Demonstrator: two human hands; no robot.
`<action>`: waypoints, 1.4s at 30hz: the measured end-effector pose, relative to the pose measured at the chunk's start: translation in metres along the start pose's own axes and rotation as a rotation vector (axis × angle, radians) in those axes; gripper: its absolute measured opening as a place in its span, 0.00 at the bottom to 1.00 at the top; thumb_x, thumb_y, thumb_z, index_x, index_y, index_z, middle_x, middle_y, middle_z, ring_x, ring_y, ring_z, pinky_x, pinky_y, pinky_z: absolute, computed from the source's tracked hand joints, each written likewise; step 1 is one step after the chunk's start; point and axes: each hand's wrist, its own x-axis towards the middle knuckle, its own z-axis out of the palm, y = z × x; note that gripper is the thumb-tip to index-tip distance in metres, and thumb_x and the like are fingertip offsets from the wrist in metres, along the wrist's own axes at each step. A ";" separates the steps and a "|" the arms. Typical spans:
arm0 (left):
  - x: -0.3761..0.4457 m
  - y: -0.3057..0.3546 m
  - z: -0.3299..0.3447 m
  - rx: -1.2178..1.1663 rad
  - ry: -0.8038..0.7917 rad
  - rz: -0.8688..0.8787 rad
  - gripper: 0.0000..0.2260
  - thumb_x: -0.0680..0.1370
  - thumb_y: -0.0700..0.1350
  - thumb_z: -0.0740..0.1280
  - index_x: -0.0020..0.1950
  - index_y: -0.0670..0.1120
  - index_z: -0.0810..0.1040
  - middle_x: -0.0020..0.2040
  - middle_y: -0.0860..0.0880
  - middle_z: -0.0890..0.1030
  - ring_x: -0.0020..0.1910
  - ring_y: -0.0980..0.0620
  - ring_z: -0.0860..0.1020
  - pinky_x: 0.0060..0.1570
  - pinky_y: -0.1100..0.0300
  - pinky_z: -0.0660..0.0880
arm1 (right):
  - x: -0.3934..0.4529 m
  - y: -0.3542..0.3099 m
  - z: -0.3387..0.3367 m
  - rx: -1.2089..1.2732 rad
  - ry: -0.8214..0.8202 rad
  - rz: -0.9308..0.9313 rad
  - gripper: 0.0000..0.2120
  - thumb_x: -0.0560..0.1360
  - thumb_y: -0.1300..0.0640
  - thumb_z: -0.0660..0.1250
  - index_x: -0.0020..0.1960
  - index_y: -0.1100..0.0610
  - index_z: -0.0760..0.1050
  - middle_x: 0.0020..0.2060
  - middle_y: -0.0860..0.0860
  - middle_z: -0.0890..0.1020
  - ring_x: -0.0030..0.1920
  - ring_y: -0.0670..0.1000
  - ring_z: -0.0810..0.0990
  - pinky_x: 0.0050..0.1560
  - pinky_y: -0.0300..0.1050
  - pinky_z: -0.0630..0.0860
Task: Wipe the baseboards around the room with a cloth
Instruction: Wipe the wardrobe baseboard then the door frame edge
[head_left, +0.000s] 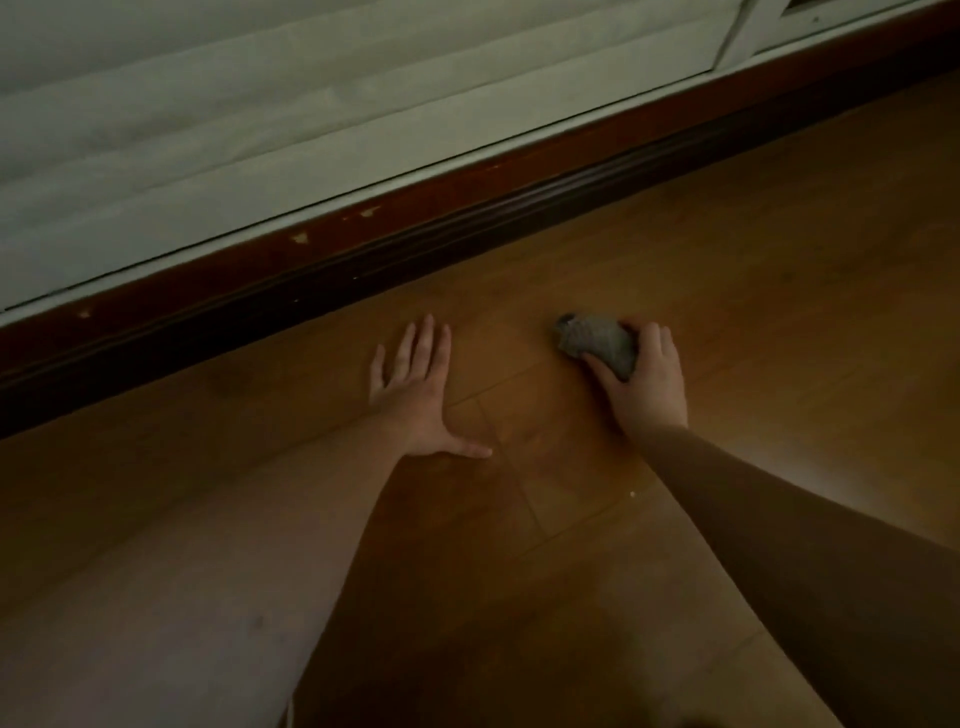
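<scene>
A dark red-brown wooden baseboard (415, 228) runs diagonally from lower left to upper right under a pale wall. Its top edge shows small chipped spots. My left hand (415, 389) lies flat on the wooden floor with fingers straight and thumb spread, a short way in front of the baseboard. My right hand (647, 379) grips a bunched grey cloth (597, 340) that rests on the floor, well short of the baseboard. The cloth's front end sticks out past my fingers.
The wooden plank floor (779, 312) stretches to the right and toward me. A pale wall panel (260, 130) rises behind the baseboard, with a white frame (737, 36) at the upper right. A tiny pale crumb (632, 493) lies on the floor near my right forearm.
</scene>
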 end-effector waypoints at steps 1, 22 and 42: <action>0.002 0.000 0.002 -0.008 -0.012 -0.003 0.71 0.56 0.80 0.68 0.73 0.52 0.19 0.70 0.51 0.17 0.73 0.49 0.23 0.74 0.40 0.32 | 0.006 0.010 0.004 -0.047 0.004 -0.029 0.26 0.75 0.42 0.69 0.65 0.58 0.71 0.56 0.57 0.75 0.58 0.60 0.73 0.61 0.55 0.71; -0.005 0.006 -0.005 -0.038 -0.005 -0.074 0.69 0.54 0.79 0.69 0.73 0.57 0.21 0.73 0.55 0.20 0.71 0.54 0.19 0.72 0.45 0.30 | 0.015 0.023 0.005 -0.158 -0.099 -0.051 0.27 0.77 0.39 0.64 0.64 0.59 0.67 0.51 0.63 0.75 0.52 0.68 0.75 0.55 0.68 0.71; -0.014 0.018 0.014 -0.156 0.112 -0.197 0.67 0.61 0.67 0.77 0.78 0.51 0.28 0.75 0.56 0.25 0.76 0.52 0.29 0.76 0.43 0.37 | 0.060 -0.142 0.042 0.100 -0.444 -0.248 0.22 0.77 0.43 0.67 0.62 0.57 0.70 0.56 0.56 0.80 0.56 0.56 0.78 0.48 0.44 0.71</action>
